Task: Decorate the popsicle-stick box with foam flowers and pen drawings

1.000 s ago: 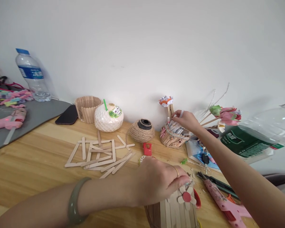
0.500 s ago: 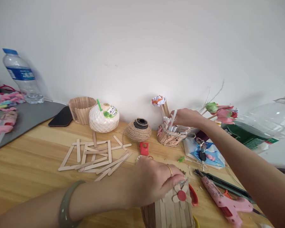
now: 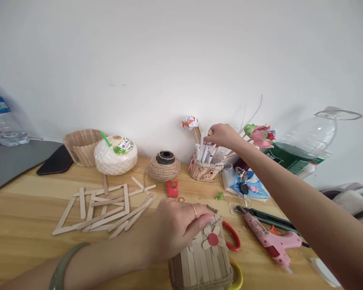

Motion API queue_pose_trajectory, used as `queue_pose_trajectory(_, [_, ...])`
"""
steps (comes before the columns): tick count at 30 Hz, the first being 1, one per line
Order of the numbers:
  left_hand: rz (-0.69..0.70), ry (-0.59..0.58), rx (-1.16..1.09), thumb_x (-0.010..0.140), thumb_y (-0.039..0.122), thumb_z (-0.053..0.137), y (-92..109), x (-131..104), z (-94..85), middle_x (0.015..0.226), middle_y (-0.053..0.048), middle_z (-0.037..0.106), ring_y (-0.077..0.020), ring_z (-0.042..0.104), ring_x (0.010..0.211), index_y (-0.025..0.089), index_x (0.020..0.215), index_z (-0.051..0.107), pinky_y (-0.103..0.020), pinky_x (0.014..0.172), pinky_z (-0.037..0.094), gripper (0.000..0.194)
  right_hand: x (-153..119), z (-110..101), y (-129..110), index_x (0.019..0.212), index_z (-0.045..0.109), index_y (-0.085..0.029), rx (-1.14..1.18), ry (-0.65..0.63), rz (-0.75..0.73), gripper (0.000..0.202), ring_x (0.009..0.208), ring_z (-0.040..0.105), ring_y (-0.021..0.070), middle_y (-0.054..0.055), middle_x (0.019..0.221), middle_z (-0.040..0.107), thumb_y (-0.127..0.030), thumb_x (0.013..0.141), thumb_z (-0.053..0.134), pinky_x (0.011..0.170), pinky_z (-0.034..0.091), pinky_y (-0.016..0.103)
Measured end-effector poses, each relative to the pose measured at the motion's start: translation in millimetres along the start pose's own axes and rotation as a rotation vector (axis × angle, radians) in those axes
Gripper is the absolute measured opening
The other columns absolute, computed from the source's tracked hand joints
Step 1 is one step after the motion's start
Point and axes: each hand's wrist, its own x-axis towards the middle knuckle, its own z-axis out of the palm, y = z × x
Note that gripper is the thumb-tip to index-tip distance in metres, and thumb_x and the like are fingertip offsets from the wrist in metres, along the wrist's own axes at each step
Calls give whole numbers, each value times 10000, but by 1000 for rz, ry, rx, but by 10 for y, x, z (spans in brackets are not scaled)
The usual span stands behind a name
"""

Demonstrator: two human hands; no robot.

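My left hand (image 3: 181,225), with a gold ring, is closed on the top edge of a craft-stick box (image 3: 199,266). The box has a stick-petal flower with a red centre (image 3: 213,239) on its front and twine round its lower edge. Farther back, my right hand (image 3: 224,136) is over a stick-and-twine pen holder (image 3: 204,171) by the wall. Its thumb and fingers pinch the top of a white marker pen (image 3: 211,141) among several others. Scissors with red (image 3: 234,237) and yellow (image 3: 237,276) handles lie partly behind the box.
Loose craft sticks (image 3: 109,213) lie at left. Behind them stand a round stick basket (image 3: 81,147), a white coconut (image 3: 116,157) and a twine spool (image 3: 163,169). A pink glue gun (image 3: 278,243), keys (image 3: 244,188) and a cut green-label bottle (image 3: 296,155) are at right.
The view has swung right, so things sit farther left. My right hand has risen a little above the pen holder, fingers at the pen tops. My left hand keeps its hold on the box.
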Motion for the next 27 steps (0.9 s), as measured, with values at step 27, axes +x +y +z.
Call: queue_pose_trajectory(27, [-64,-18,33,945,179,507,-36,-27,-2,834,4,784,-104,710,662,201,981,709,-178,691,547,206,-656,68,242,1199,577,-172,-267,-113,-107,308,1022,622,219,94,1219,599,-322,929,581,856,535,427])
